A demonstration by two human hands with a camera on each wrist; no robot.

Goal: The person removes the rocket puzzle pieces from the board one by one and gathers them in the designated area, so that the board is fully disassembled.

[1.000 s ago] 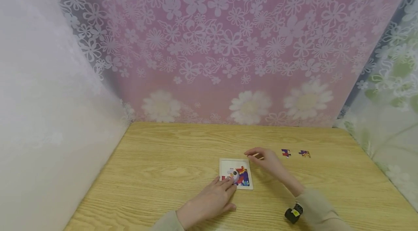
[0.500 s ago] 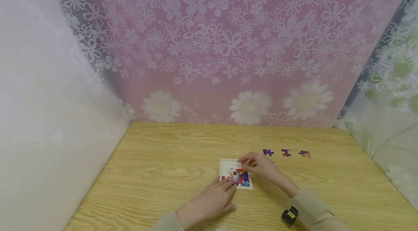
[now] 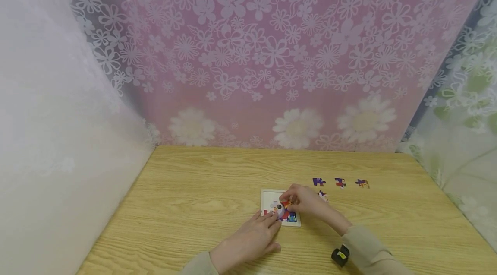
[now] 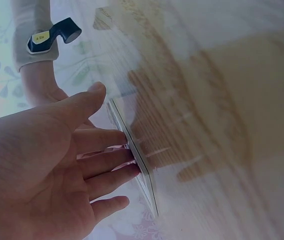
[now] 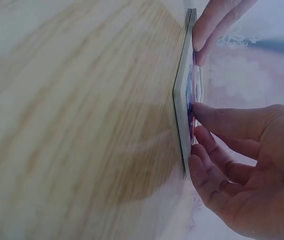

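Observation:
A small jigsaw puzzle in a pale frame (image 3: pixel 266 191) lies on the wooden table, partly filled with a colourful picture that includes a round eye. My left hand (image 3: pixel 252 234) rests over its lower left part, fingers extended, fingertips pressing on the pieces. My right hand (image 3: pixel 304 199) is over the upper right part, thumb and fingers bent around a red-orange puzzle piece (image 3: pixel 286 203). The right wrist view shows the right thumb (image 5: pixel 227 119) against the puzzle's face and the other fingers curled near the frame's edge. The palm side of the left hand (image 4: pixel 46 160) appears in the left wrist view.
Loose puzzle pieces lie right of the frame: a purple one (image 3: pixel 319 181), a purple-and-red one (image 3: pixel 340 182), an orange one (image 3: pixel 362 183), and a white-and-purple one (image 3: pixel 323 196) beside the right hand. A black wrist camera (image 3: pixel 340 256) sits by the right sleeve. Patterned curtains surround the table.
My right hand has moved left and down, from beyond the frame's upper right corner onto the puzzle. Two loose pieces behind it have come into view. The left hand stays put.

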